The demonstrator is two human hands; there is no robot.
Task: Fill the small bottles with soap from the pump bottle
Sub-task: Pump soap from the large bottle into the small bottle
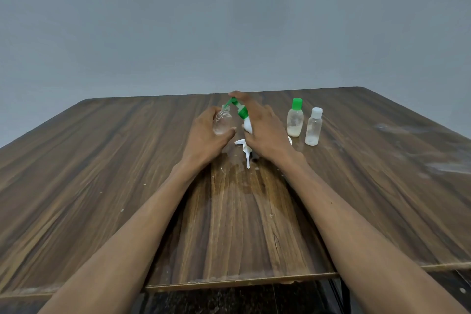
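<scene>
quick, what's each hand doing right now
Left hand: grips small uncapped clear plastic bottle.
Right hand: holds tilted white pump bottle with green nozzle.

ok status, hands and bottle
Left hand grips open clear bottle. Right hand on tilted pump bottle, green spout at clear bottle's mouth. Loose white pump lies between hands, near wet patch.

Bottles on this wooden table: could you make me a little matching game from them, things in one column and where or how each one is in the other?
Things:
1. clear uncapped bottle
2. pump bottle
3. green-capped bottle
4. white pump head

States:
A. lying on the table
B. held in the left hand
C. standing capped, beside a white-capped bottle
D. tilted, held in the right hand

Pairs: 1-B, 2-D, 3-C, 4-A
</scene>
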